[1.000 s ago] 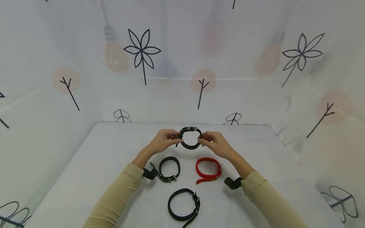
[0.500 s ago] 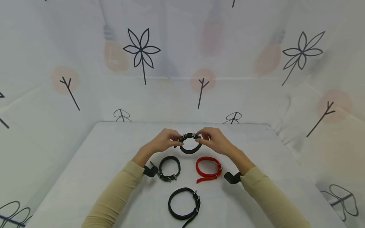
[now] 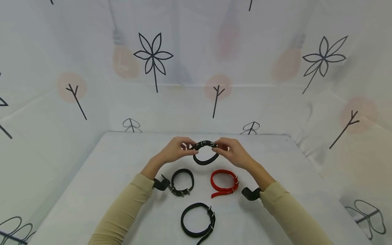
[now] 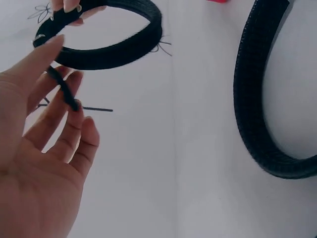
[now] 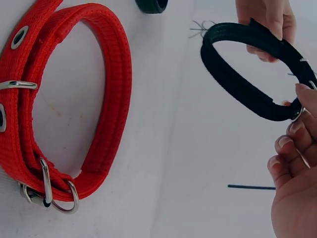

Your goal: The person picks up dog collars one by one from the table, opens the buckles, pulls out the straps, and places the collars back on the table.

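Above the far middle of the table, both hands hold a buckled black dog collar (image 3: 204, 163) in a tilted loop, its eyelets and metal parts along the top. The left hand (image 3: 179, 149) pinches its left side between thumb and fingers. In the left wrist view the collar's loose strap end (image 4: 68, 94) hangs against those fingers. At the upper right of the loop, the right hand (image 3: 231, 151) pinches it near a metal ring (image 5: 297, 114). Below the hands lie a red dog collar (image 3: 222, 194) on the right and another black dog collar (image 3: 193, 181) on the left.
A third black dog collar (image 3: 194, 234) lies nearest the front, its strap end pointing forward. Everything lies on a white table (image 3: 101, 177) backed by patterned cloth walls (image 3: 180, 109). Black wrist cameras (image 3: 161, 184) stick out from the inner sides of both wrists.
Over the last second the held collar has tipped from nearly upright to a flatter tilt and sunk slightly. The right hand has moved up from its side to its upper right. The lying collars stay put.
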The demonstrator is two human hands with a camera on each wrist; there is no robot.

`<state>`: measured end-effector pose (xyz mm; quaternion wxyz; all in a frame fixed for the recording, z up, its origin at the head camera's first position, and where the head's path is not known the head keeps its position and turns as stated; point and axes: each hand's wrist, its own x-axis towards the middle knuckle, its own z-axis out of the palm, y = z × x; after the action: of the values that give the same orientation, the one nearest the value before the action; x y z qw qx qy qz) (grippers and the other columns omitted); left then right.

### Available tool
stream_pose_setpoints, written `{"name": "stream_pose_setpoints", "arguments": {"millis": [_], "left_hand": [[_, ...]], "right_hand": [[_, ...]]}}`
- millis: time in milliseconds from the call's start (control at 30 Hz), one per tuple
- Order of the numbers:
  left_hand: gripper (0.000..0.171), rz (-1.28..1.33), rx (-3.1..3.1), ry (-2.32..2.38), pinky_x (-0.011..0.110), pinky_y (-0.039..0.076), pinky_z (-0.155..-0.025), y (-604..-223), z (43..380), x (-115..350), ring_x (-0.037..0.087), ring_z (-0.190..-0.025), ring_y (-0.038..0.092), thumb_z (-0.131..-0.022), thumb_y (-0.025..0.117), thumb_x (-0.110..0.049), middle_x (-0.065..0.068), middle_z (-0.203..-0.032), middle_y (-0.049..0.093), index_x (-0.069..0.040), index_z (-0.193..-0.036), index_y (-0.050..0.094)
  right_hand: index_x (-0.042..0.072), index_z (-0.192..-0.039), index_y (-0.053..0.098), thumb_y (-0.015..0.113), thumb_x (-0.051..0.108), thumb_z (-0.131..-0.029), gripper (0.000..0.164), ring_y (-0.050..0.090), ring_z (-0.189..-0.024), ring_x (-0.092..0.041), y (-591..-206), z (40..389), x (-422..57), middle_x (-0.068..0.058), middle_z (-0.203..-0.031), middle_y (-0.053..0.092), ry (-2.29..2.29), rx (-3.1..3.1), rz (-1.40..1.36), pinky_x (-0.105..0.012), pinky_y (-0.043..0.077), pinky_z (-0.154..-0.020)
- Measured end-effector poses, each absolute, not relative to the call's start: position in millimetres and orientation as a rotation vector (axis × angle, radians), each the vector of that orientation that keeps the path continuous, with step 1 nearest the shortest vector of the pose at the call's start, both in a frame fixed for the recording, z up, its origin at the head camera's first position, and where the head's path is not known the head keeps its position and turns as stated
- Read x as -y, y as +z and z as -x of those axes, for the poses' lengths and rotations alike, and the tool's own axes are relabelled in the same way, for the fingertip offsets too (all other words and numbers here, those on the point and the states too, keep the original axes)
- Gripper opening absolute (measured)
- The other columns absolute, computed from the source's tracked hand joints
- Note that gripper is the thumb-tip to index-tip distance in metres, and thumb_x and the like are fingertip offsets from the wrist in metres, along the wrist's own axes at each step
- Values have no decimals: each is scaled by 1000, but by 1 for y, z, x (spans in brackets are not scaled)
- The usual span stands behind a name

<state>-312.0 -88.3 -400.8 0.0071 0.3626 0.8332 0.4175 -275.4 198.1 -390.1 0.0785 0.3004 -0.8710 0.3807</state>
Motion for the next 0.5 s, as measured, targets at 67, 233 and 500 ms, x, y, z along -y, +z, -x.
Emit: {"name": "stream_pose_setpoints", "arguments": {"millis": [67, 233, 500], "left_hand": [[34, -1043, -2564, 1429, 34, 53, -87, -405, 313, 90, 16, -95, 60, -90, 81, -29, -3, -113, 71, -16, -120, 74], [39, -825, -2349, 1704, 42, 52, -90, -420, 314, 90, 19, -100, 66, -90, 82, -24, 4, -122, 70, -12, -126, 71], [29, -795, -2160, 1861, 48, 50, -97, -431, 316, 84, 29, -95, 68, -95, 76, -20, 15, -111, 75, -3, -118, 74]], "right_hand": [[15, -110, 73, 72, 20, -98, 13, 53, -74, -18, -391, 275, -201, -2, -78, 60, 1170, 2588, -852, -34, 43, -64], [9, -114, 72, 70, 18, -99, 18, 53, -74, -19, -394, 275, -204, -6, -82, 63, 1248, 2535, -778, -29, 42, -61], [8, -113, 72, 72, 21, -99, 19, 54, -77, -22, -394, 271, -201, -5, -85, 63, 1334, 2551, -744, -29, 42, -63]]}}
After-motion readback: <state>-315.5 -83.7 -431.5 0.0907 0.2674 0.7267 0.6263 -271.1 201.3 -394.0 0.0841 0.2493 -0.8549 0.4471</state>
